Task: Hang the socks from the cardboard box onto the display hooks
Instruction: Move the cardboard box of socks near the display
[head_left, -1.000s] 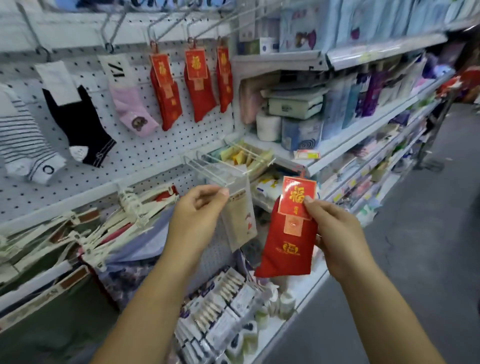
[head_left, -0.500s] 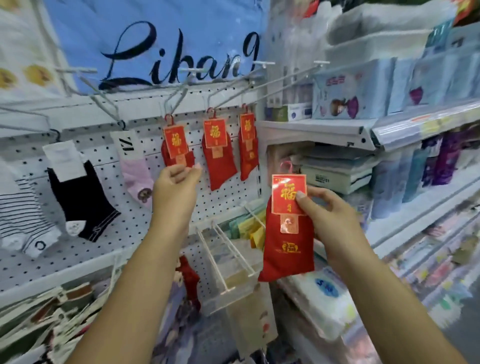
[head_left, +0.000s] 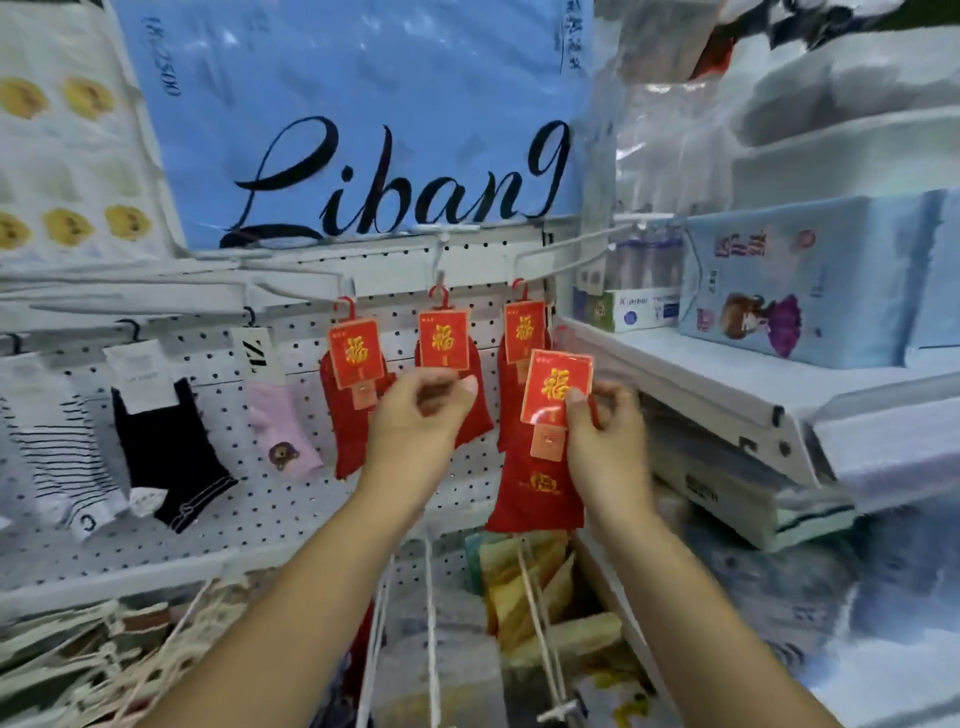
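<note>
Pegboard (head_left: 291, 499), left to right: striped sock (head_left: 57, 467), black sock (head_left: 166, 457), pink sock (head_left: 283, 431), then three red socks already hung: first hung red sock (head_left: 343, 415), middle hung red sock (head_left: 444, 340), third hung red sock (head_left: 524, 332).

Left hand (head_left: 421, 415): fingers curled in front of the middle hung red sock, thumb at its card's lower edge. Blurred, so I cannot tell whether it pinches anything. Half a second ago it was at the first hung red sock; it has shifted one place right.

Right hand (head_left: 608, 436): thumb and fingers pinch the card of the held red sock (head_left: 535, 499). This sock has come up and leftward and now overlaps the third hung red sock, below the white wire hook (head_left: 561, 254).

Judgement: approach nearly complete; the hanger loop is not yet over a hook. Cardboard box not in view.
</note>
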